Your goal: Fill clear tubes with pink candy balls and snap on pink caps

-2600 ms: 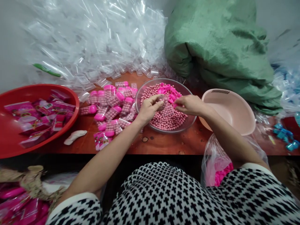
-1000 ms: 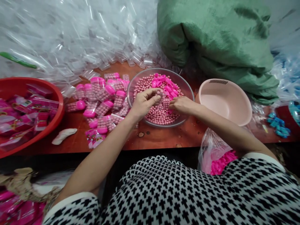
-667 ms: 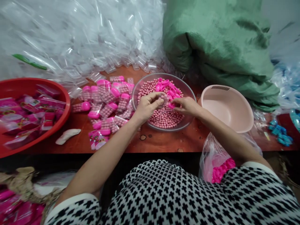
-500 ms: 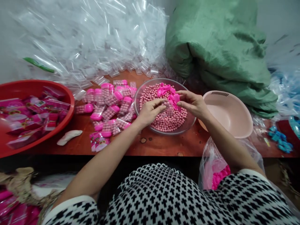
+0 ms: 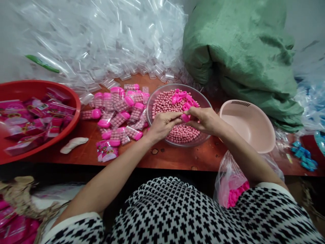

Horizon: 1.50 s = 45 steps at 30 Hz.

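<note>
Over a clear bowl (image 5: pixel 207 98) of pink beads (image 5: pixel 162 103), my two hands meet. My left hand (image 5: pixel 162 127) is closed around a small clear plastic bottle, now mostly hidden by the fingers. A bright pink cap (image 5: pixel 186 118) is pinched in my right hand (image 5: pixel 207 120), right at the bottle's mouth; whether it is seated cannot be made out. More pink caps (image 5: pixel 179 96) lie loose on the beads at the far side of the bowl. To the left, filled bottles with pink caps (image 5: pixel 119 119) are heaped on the table.
A red basin (image 5: pixel 76 115) of pink packets stands at left, a pale pink basin (image 5: pixel 254 135) at right. Clear empty bottles (image 5: pixel 101 44) pile up behind, beside a green sack (image 5: pixel 241 44). A plastic bag (image 5: pixel 225 176) of pink pieces hangs at the table's front edge (image 5: pixel 172 166).
My right hand has come down and left from the loose caps, bringing a pink cap to the bottle in my left hand. The hands are now closer together.
</note>
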Motion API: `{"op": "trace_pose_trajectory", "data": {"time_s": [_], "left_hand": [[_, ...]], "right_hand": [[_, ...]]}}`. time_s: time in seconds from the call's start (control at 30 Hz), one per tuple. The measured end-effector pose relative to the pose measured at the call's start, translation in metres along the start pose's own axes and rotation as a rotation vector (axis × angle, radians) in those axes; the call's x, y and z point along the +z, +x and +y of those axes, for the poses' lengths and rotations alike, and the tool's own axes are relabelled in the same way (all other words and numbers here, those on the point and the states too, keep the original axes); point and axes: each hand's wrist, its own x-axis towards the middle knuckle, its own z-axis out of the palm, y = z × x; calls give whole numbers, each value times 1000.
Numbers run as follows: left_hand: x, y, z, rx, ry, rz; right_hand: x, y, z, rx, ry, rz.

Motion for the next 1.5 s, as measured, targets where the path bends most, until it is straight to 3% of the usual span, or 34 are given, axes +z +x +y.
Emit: {"op": "trace_pose_trajectory", "data": {"time_s": [0.17, 0.3, 0.43, 0.53, 0.63, 0.77, 0.83, 0.97, 1.03, 1.23, 1.37, 1.43, 1.5], "left_hand": [[1, -2, -2, 60, 95, -16], [0, 0, -3, 0, 63, 8], [-2, 7, 0, -184, -333, 91], [-4, 11, 2, -294, -565, 117], [-5, 10, 2, -299, -602, 118], [-4, 7, 0, -190, -410, 101], [-3, 6, -1, -121, -281, 77], [-2, 5, -5, -44, -106, 113], [-3, 5, -7, -49, -73, 125], [-4, 3, -4, -50, -69, 115], [-2, 7, -3, -21, -117, 124], [-6, 10, -4, -17, -181, 184], [-21, 13, -10, -23, -194, 292]], "right_hand": [[9, -2, -2, -89, -126, -56], [16, 2, 6, -60, 8, 35], [18, 3, 11, 131, 607, 252], [22, -1, 9, 218, 1134, 245], [29, -5, 9, 241, 1367, 234], [32, 2, 16, 355, 1368, 305], [31, 8, 17, 445, 1356, 266], [30, 17, 12, 612, 1478, -54], [34, 19, 7, 668, 1546, -140], [54, 26, -5, 706, 1558, 113], [47, 31, -6, 682, 1462, 16], [34, 32, 0, 628, 1324, -34], [20, 29, 12, 548, 1102, 28]]}}
